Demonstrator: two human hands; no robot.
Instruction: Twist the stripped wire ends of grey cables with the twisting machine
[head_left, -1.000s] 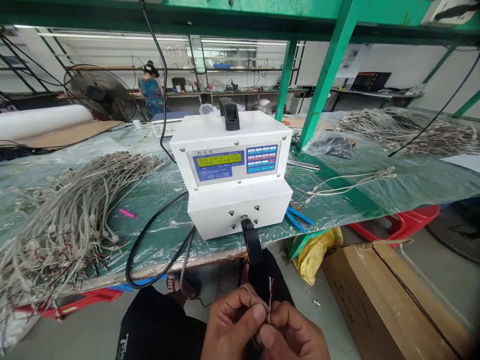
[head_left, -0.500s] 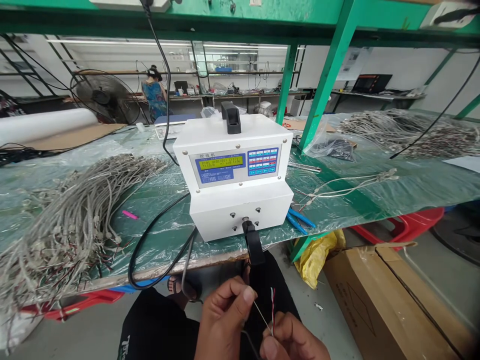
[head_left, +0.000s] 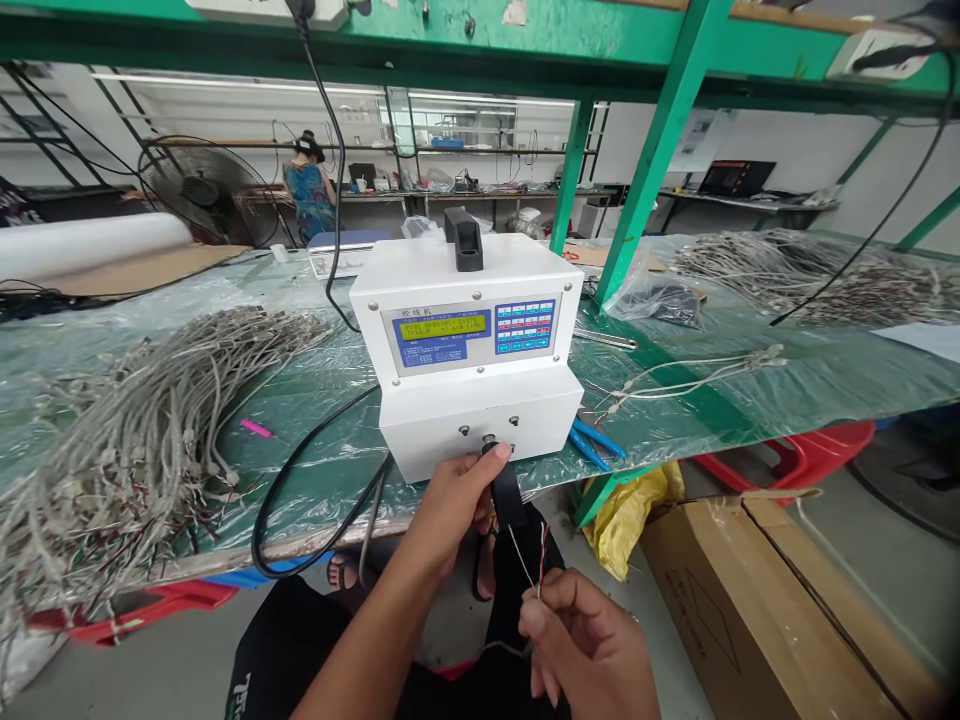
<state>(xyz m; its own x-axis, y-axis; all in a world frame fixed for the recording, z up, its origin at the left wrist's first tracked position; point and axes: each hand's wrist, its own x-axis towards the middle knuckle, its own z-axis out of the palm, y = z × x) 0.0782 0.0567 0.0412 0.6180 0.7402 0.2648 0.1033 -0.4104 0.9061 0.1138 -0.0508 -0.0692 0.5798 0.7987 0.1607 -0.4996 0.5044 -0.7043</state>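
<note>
Head view: right hand [head_left: 589, 640] pinches wires [head_left: 537, 572], left hand [head_left: 454, 505] grips black clamp [head_left: 506, 495]

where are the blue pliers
In the head view, the blue-handled pliers lie on the plastic-covered workbench, just right of the lower part of the white wire-twisting machine, below the loose white wires.

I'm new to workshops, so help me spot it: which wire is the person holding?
Find the white machine on the bench. Below its front, the person's right hand pinches a thin red-striped wire, alone, unlike the big grey wire heaps beside the machine.
</note>
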